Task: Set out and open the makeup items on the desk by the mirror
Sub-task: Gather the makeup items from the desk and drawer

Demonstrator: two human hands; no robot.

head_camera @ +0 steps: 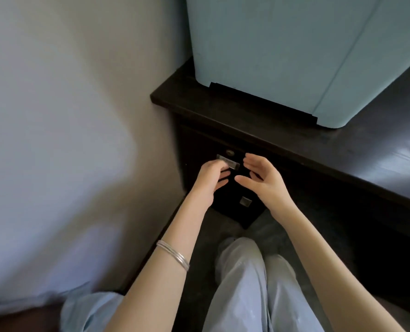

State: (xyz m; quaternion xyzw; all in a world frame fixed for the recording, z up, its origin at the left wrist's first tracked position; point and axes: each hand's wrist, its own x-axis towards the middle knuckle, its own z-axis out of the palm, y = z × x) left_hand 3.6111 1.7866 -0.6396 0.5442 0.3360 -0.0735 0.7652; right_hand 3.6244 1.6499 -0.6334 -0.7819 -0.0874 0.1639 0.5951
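A dark wooden desk stands against the wall, with a drawer front below its left end. A silver handle sits on that drawer under a small round lock. My left hand reaches the handle, its upper fingers curled over the handle's left end. My right hand hovers just right of the handle, palm turned left, fingers relaxed and holding nothing. No makeup items or mirror are in view.
A large pale blue box stands on the desk's left end. A second silver handle marks a lower drawer. The grey wall is close on the left. My legs in light trousers are below.
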